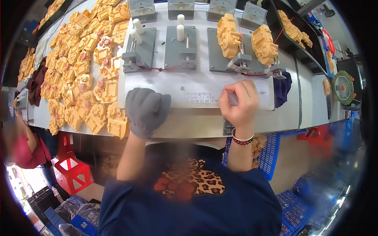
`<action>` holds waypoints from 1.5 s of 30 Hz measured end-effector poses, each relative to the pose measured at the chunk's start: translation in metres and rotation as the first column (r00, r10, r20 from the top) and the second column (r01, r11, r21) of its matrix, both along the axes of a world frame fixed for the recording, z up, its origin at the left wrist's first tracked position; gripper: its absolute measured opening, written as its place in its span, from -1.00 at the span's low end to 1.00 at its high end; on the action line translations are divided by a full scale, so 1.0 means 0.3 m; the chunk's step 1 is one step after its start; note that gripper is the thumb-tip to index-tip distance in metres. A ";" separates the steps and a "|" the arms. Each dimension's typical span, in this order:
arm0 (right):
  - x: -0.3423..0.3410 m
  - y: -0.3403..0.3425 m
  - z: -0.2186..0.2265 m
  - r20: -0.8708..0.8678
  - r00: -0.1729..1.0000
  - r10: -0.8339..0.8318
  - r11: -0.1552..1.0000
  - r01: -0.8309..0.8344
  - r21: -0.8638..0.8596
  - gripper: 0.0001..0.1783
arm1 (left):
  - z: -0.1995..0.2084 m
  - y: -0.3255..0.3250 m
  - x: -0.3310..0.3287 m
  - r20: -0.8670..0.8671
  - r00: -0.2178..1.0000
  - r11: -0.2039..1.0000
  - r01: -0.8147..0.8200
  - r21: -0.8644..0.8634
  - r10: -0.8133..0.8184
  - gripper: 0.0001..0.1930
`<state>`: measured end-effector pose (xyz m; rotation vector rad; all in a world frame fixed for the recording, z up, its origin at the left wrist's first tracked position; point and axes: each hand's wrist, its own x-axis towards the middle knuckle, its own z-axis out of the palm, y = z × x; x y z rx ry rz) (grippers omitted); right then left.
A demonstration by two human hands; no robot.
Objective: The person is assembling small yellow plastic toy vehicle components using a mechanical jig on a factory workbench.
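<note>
Yellow plastic housings [227, 36], a pair, sit on grey fixtures [217, 59] at one o'clock. Toward three, the bare right hand [241, 103] is curled; toward nine, the gloved left hand [146, 111] is fisted; whether either holds anything, I cannot tell. At four, a blue basket [272, 151] contains yellow parts [258, 144]; at ten, more housings [81, 69] cover the table [283, 118].

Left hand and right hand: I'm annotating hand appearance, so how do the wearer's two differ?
The left hand wears a dark grey glove; the right hand is bare. Bracelets circle the wrist of the right hand, while none shows by the left hand. Both have curled fingers and appear at the near edge of the white board.
</note>
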<state>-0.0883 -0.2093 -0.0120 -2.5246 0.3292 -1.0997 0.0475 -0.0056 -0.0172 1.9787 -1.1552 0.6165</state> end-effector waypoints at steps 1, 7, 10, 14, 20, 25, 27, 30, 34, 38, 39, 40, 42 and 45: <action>-0.003 0.000 0.001 -0.001 1.000 0.005 1.000 -0.005 -0.001 -0.88 | 0.007 0.000 -0.001 -0.012 1.000 1.000 0.011 0.014 -0.010 -0.81; -0.014 0.010 0.056 0.336 0.942 -0.002 0.844 -0.178 0.505 -0.59 | 0.189 -0.007 -0.037 0.044 0.971 0.971 0.235 -0.042 -0.233 -0.81; 0.000 -0.026 0.075 0.166 0.979 0.122 0.910 -0.177 0.375 -0.41 | 0.361 -0.135 0.002 0.178 0.912 0.929 0.360 0.090 -0.370 -0.83; 0.020 -0.030 0.005 0.313 0.935 0.165 0.841 -0.299 0.451 -0.50 | 0.381 -0.385 0.082 -0.142 0.938 0.853 0.347 0.391 -0.316 -0.64; -0.016 0.001 0.017 0.304 0.942 0.141 0.918 -0.240 0.316 -0.54 | 0.362 -0.544 0.099 -0.221 0.964 0.819 0.246 0.518 -0.149 -0.58; 0.002 -0.016 -0.001 0.312 0.943 0.113 0.779 -0.279 0.561 -0.33 | 0.659 -0.253 0.090 -0.331 0.345 0.472 0.738 -0.482 -0.878 -0.69; -0.020 0.012 0.042 0.413 0.906 0.091 0.646 -0.369 0.668 -0.19 | 0.613 0.065 0.134 -0.469 0.413 0.591 0.732 -0.338 -0.781 -0.70; -0.143 -0.019 0.058 0.376 0.916 -0.140 0.806 -0.116 0.581 -0.43 | 0.571 0.510 0.155 -0.747 0.449 0.571 0.813 0.114 -0.491 -0.70; -0.259 -0.095 0.025 0.481 0.852 -0.205 0.854 -0.084 0.513 -0.44 | 0.206 0.995 -0.138 -0.766 0.206 0.732 0.226 0.643 0.609 -0.73; -0.252 -0.102 0.051 0.449 0.848 -0.282 0.832 -0.016 0.554 -0.47 | -0.285 1.552 -0.436 -0.536 -0.162 0.526 -0.103 0.844 0.828 -0.57; -0.222 -0.102 0.057 0.430 0.846 -0.316 0.835 0.033 0.549 -0.50 | -0.403 1.655 -0.516 -0.413 -0.054 0.397 -0.188 0.899 0.909 -0.48; -0.206 -0.099 0.053 0.413 0.837 -0.358 0.839 0.096 0.535 -0.52 | -0.416 1.644 -0.507 -0.369 -0.100 0.353 -0.151 0.923 0.924 -0.48; -0.197 -0.102 0.057 0.351 0.854 -0.383 0.861 0.194 0.470 -0.58 | -0.405 1.576 -0.446 -0.327 -0.138 0.314 -0.105 0.944 0.935 -0.48; -0.269 -0.186 0.048 0.263 0.878 -0.401 0.901 0.326 0.287 -0.70 | -0.220 1.328 -0.247 -0.694 -0.036 0.683 -0.147 0.715 0.719 -0.65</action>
